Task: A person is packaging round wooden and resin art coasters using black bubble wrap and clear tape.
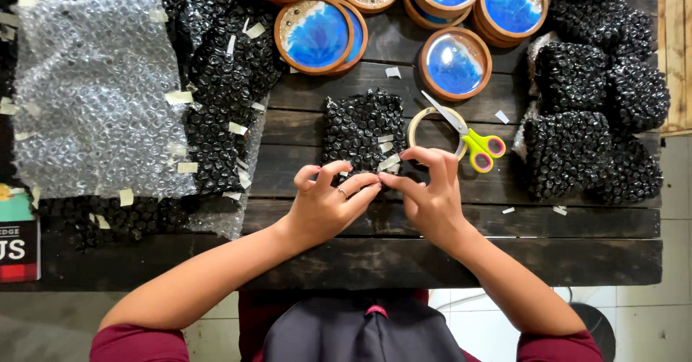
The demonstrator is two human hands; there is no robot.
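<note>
A small parcel wrapped in black bubble wrap (360,124) lies on the dark wooden table (447,254) in front of me. My left hand (328,200) and my right hand (429,192) meet at its near edge, fingertips pinching a strip of pale masking tape (389,162) against the wrap. A ring sits on a finger of my left hand. A roll of masking tape (422,120) lies just right of the parcel, with yellow-handled scissors (472,142) resting across it.
Round wooden coasters with blue resin (317,34) stand in stacks at the back. Several wrapped black parcels (591,95) are piled at the right. Clear bubble wrap (97,88) and black bubble wrap sheets (223,81) with tape pieces cover the left.
</note>
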